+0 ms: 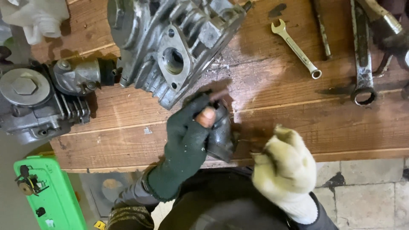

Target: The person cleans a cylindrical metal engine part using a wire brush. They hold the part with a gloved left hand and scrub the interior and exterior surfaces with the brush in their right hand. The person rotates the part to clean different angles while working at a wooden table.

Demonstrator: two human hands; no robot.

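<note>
My left hand (187, 145), in a dark green glove with a bare fingertip showing, grips a small dark rubbery engine part (221, 134) at the front edge of the wooden bench (277, 115). My right hand (283, 164), in a cream knit glove, is curled into a fist just right of that part; I cannot tell whether it holds anything. A grey finned cylinder head (170, 42) lies on the bench just above my left hand.
A dark engine block (38, 102) sits at the left edge. A small combination wrench (296, 49) and a large rusty ring wrench (362, 55) lie at the right. A white plastic container (38, 17) is top left. A green case (47, 196) stands on the floor.
</note>
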